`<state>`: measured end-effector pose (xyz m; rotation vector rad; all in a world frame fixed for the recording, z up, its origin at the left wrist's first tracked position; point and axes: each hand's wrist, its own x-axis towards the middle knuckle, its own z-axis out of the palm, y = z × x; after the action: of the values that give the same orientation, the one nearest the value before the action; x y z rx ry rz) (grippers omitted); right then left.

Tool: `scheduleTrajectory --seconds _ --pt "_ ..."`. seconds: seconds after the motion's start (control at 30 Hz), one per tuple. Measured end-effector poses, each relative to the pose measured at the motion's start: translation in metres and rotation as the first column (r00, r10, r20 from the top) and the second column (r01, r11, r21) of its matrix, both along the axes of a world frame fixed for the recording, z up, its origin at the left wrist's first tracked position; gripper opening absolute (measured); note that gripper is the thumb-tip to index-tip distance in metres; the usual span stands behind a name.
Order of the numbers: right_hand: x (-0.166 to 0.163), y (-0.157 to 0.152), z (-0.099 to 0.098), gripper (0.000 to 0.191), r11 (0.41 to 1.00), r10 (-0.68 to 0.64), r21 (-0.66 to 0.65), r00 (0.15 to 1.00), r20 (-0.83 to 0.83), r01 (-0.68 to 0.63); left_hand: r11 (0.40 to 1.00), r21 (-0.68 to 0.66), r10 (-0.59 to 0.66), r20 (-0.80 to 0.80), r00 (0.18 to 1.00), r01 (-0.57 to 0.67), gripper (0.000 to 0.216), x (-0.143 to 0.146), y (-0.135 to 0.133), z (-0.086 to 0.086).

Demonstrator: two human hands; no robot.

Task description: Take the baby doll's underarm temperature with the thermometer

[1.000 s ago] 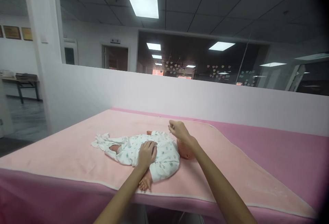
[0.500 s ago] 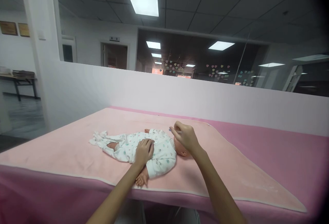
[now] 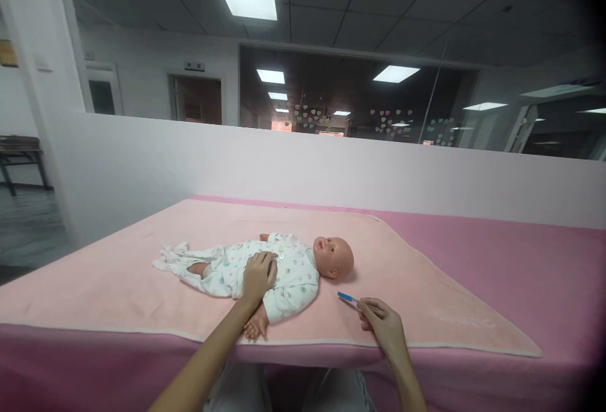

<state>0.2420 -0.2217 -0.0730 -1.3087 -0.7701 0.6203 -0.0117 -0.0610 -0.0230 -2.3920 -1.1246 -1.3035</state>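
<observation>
A baby doll [image 3: 332, 257] lies on its back, head to the right, dressed in a white printed suit [image 3: 294, 276]. My left hand [image 3: 258, 275] rests on the doll's belly, its fingers laid over the cloth and holding nothing. To the right of the doll and nearer to me, my right hand [image 3: 384, 323] pinches a thin white stick with a blue end [image 3: 348, 298]. The blue end points left, a little below the doll's head and apart from it. What kind of stick it is I cannot make out.
Under the doll a peach blanket [image 3: 142, 292] covers much of a pink padded table [image 3: 478, 235]. A low white wall [image 3: 303, 163] with glass above runs along the back. At the far left stands a dark-legged table [image 3: 23, 150].
My right hand has come down from over the doll's face towards me and to the right, with the stick in it. The doll's face now shows. My left hand stays on the belly.
</observation>
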Motion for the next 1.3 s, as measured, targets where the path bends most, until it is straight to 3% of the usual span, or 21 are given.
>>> scheduleTrajectory --seconds 0.1,0.2,0.33,0.4,0.47,0.67,0.83,1.07,1.3 --pt "0.003 0.001 0.008 0.026 0.996 0.021 -0.092 0.972 0.234 0.001 1.0 -0.011 0.023 -0.008 1.0 -0.023 0.022 0.002 0.002 0.002" --pt "0.003 0.003 0.017 0.017 0.984 0.032 -0.171 0.88 0.475 0.057 0.997 -0.07 0.028 -0.008 1.0 -0.029 0.024 0.007 0.007 0.013" --pt "0.0 0.007 0.028 0.017 0.937 0.057 -0.26 0.634 0.771 0.232 0.992 -0.126 -0.025 -0.011 1.0 0.024 0.03 0.025 0.012 0.036" --pt "-0.007 0.011 0.035 0.018 0.9 0.024 -0.23 0.486 0.874 0.37 0.992 -0.106 -0.068 -0.067 0.995 0.061 0.03 0.04 0.012 0.044" --pt "-0.019 0.02 0.044 0.02 0.881 -0.034 -0.171 0.418 0.908 0.442 0.992 -0.105 -0.089 -0.128 0.988 0.076 0.03 0.055 0.012 0.048" --pt "-0.063 0.076 0.072 0.024 0.933 -0.068 -0.137 0.537 0.841 0.333 0.961 -0.258 -0.158 -0.228 0.961 0.097 0.018 0.075 0.019 0.04" --pt "-0.087 0.113 0.069 0.022 0.965 -0.08 -0.082 0.579 0.812 0.247 0.937 -0.315 -0.237 -0.251 0.939 0.152 0.017 0.07 0.031 0.039" --pt "-0.098 0.121 0.053 0.023 0.972 -0.156 0.019 0.582 0.798 0.234 0.915 -0.349 -0.296 -0.244 0.924 0.201 0.018 0.066 0.033 0.042" --pt "-0.102 0.126 0.049 0.021 0.972 -0.2 0.08 0.598 0.776 0.221 0.925 -0.325 -0.296 -0.296 0.908 0.196 0.019 0.066 0.033 0.042"
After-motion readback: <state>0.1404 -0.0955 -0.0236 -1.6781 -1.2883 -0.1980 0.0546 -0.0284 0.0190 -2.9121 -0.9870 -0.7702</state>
